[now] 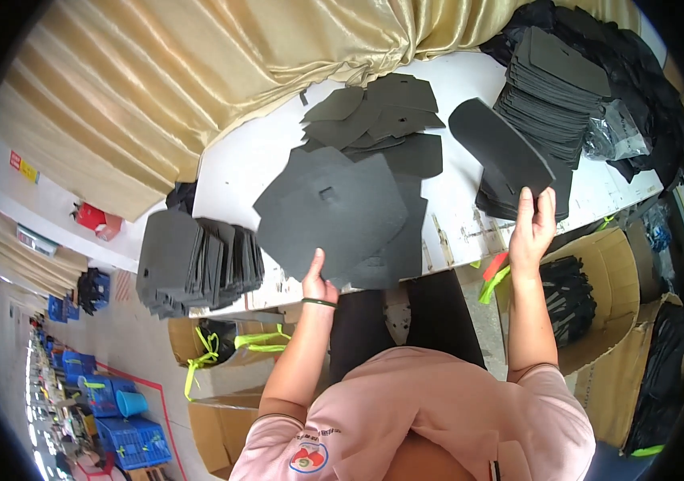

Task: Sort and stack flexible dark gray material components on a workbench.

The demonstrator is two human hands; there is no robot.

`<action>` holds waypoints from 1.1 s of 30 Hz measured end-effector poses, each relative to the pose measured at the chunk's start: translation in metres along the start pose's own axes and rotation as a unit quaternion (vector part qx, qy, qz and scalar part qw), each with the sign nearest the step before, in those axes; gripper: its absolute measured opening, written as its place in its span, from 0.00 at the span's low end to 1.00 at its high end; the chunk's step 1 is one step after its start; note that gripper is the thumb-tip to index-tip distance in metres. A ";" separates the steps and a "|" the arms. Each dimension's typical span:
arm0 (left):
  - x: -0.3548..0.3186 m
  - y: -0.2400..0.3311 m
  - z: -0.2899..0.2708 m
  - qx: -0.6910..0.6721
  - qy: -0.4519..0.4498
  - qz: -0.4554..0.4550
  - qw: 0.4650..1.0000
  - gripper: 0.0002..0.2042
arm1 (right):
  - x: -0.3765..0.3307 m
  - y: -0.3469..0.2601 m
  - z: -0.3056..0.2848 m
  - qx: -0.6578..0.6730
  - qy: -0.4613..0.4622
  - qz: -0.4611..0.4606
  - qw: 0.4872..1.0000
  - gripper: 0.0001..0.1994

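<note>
The holed dark grey sheet [338,223] faces up; the rounded black panel [499,143], right of it, slants.

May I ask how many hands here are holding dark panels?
2: the left hand holds a broad panel by its near edge; the right hand holds a narrower panel by its lower end, farther right.

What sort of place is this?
Probably a factory workshop: stacks of dark flat pieces crowd a white worktable, an open cardboard box stands beside it, and blue crates gather farther off.
</note>
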State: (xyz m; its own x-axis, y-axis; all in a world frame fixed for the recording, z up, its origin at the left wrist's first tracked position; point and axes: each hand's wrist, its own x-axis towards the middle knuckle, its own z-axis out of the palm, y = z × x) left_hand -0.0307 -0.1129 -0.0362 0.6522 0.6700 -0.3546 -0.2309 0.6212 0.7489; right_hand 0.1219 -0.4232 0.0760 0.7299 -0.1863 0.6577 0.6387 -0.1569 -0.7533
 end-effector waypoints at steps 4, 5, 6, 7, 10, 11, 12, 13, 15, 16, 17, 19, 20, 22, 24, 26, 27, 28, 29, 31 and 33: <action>-0.009 -0.037 -0.014 -0.053 -0.036 -0.063 0.996 0.27 | -0.015 -0.046 0.005 -0.023 -0.021 -0.113 0.993 0.05; -0.011 -0.035 -0.015 -0.058 -0.035 -0.064 0.996 0.27 | -0.020 -0.052 0.010 -0.003 -0.041 -0.120 0.992 0.07; -0.012 -0.032 -0.016 -0.080 -0.068 -0.067 0.992 0.25 | -0.026 -0.057 0.020 0.081 -0.037 -0.042 0.995 0.06; -0.013 -0.031 -0.019 -0.103 -0.101 -0.069 0.987 0.23 | -0.030 -0.050 0.026 0.170 -0.059 0.027 0.983 0.06; -0.013 -0.030 -0.028 -0.165 -0.161 -0.075 0.970 0.23 | -0.040 -0.064 0.062 0.329 -0.090 0.257 0.904 0.10; -0.016 -0.030 -0.026 -0.168 -0.162 -0.076 0.969 0.23 | -0.051 -0.052 0.067 0.320 -0.111 0.315 0.886 0.11; -0.019 -0.031 -0.024 -0.191 -0.185 -0.069 0.962 0.24 | -0.067 -0.033 0.075 0.311 -0.130 0.372 0.865 0.11; -0.020 -0.031 -0.025 -0.213 -0.206 -0.060 0.953 0.26 | -0.082 -0.021 0.083 0.306 -0.122 0.409 0.851 0.13; -0.014 -0.034 -0.032 -0.200 -0.194 -0.054 0.959 0.26 | -0.093 -0.019 0.093 0.354 -0.103 0.430 0.824 0.13; -0.010 -0.035 -0.035 -0.183 -0.180 -0.055 0.965 0.27 | -0.087 -0.023 0.097 0.354 -0.110 0.429 0.824 0.13; -0.010 -0.034 -0.036 -0.186 -0.177 -0.052 0.965 0.27 | -0.076 -0.032 0.096 0.342 -0.107 0.334 0.872 0.12; -0.010 -0.031 -0.035 -0.179 -0.172 -0.083 0.965 0.30 | -0.055 -0.022 0.088 0.294 -0.159 0.117 0.935 0.08; -0.006 -0.033 -0.041 -0.181 -0.171 -0.083 0.965 0.30 | -0.038 -0.032 0.094 0.348 -0.228 -0.014 0.909 0.07; 0.004 -0.036 -0.058 -0.199 -0.136 -0.114 0.964 0.32 | -0.019 -0.029 0.104 0.221 -0.356 -0.165 0.893 0.06; -0.004 -0.025 -0.045 -0.238 -0.207 -0.122 0.941 0.32 | -0.011 -0.004 0.108 0.085 -0.469 -0.153 0.866 0.10; -0.006 -0.019 -0.042 -0.277 -0.270 -0.120 0.915 0.32 | -0.006 0.020 0.120 -0.065 -0.523 -0.262 0.809 0.13; -0.004 -0.020 -0.045 -0.283 -0.275 -0.131 0.910 0.30 | -0.001 0.025 0.122 -0.132 -0.526 -0.351 0.763 0.15; 0.000 -0.022 -0.047 -0.287 -0.281 -0.143 0.904 0.28 | -0.001 0.033 0.123 -0.133 -0.526 -0.351 0.764 0.15; 0.001 -0.024 -0.046 -0.286 -0.283 -0.145 0.904 0.28 | -0.003 0.050 0.121 -0.155 -0.490 -0.251 0.820 0.18; -0.001 -0.029 -0.042 -0.160 -0.221 -0.109 0.956 0.23 | -0.005 0.073 0.117 -0.163 -0.399 -0.115 0.895 0.16; -0.004 -0.029 -0.040 -0.134 -0.215 -0.117 0.960 0.21 | -0.013 0.087 0.105 -0.117 -0.386 0.127 0.906 0.15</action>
State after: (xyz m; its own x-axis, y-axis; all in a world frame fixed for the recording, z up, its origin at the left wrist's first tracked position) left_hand -0.0552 -0.1173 -0.0786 0.9333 0.3059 -0.1880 -0.1822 0.8546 0.4862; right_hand 0.1933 -0.3326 0.0020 0.8571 0.4741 0.2016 0.4224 -0.4225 -0.8019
